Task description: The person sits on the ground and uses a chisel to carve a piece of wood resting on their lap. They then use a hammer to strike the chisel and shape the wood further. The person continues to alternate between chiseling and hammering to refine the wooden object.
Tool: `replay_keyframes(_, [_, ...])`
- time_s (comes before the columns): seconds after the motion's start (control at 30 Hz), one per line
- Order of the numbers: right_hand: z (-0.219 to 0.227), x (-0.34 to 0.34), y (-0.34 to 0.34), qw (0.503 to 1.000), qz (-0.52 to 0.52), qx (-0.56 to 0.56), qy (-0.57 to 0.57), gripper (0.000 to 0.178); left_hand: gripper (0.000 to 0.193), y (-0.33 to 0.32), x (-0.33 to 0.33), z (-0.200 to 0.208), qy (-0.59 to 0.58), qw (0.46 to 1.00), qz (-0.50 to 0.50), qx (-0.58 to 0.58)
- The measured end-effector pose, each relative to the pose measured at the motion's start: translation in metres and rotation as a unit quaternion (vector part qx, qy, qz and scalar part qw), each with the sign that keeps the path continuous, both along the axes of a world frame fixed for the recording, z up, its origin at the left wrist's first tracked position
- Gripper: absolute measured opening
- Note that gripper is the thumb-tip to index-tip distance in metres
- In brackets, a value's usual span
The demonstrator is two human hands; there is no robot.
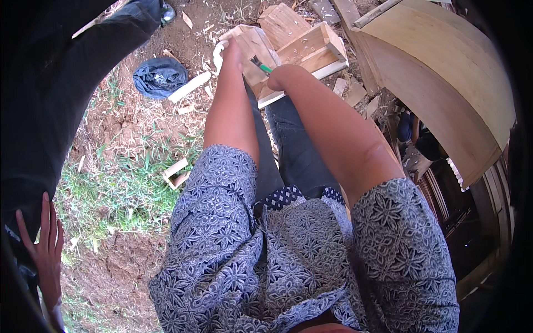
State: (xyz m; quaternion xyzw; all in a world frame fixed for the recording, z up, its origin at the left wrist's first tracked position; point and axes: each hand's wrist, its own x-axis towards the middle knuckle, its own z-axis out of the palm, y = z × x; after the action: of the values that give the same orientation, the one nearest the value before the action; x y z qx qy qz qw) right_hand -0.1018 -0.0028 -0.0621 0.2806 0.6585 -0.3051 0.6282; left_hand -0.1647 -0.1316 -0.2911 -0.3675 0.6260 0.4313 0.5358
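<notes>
A light wooden box frame point(268, 49) with angled boards lies at the far end of my arms, above my dark-trousered legs. My left hand point(233, 54) grips its left edge, next to a curved white piece point(219, 54); most of the fingers are hidden. My right hand point(282, 77) is closed round the green handle of a small dark-headed tool point(259, 64). The tool's head points away to the left, over the box's boards. Its exact kind is too small to make out.
A dark plastic bag point(160, 76) and a pale wood strip point(190, 87) lie left of the box. A small wooden frame point(176, 173) rests on the grass. Large curved wooden panels point(438, 72) stand at right. Another person's hand point(46, 250) and dark-clothed leg are at left.
</notes>
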Motion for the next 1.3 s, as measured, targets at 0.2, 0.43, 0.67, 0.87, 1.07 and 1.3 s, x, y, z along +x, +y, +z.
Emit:
replay_keyframes(0.2, [0.006, 0.024, 0.001, 1.000, 0.002, -0.006, 0.027, 0.026, 0.100, 0.045, -0.008, 0.060, 0.026, 0.979, -0.154, -0.135])
replay_keyframes(0.43, [0.037, 0.030, -0.001, 0.990, -0.131, 0.049, 0.037, 0.021, 0.106, 0.063, -0.007, 0.077, 0.016, 0.959, -0.233, -0.162])
replay_keyframes(0.67, [0.038, 0.042, 0.001, 0.986, -0.147, 0.026, 0.070, 0.022, 0.105, 0.052, 0.003, 0.046, 0.042, 0.967, -0.212, -0.138])
replay_keyframes(0.87, [0.036, 0.058, -0.005, 0.991, -0.104, 0.003, 0.090, 0.057, 0.102, 0.042, 0.003, 0.037, 0.068, 0.961, -0.224, -0.146])
replay_keyframes(1.07, [0.033, 0.054, -0.011, 0.986, -0.101, 0.053, 0.119, 0.023, 0.108, 0.029, 0.005, 0.014, 0.088, 0.970, -0.154, -0.166])
replay_keyframes(1.3, [0.027, 0.016, 0.008, 0.981, 0.123, -0.070, 0.134, 0.025, 0.096, -0.001, 0.002, 0.070, 0.291, 0.863, -0.373, -0.179])
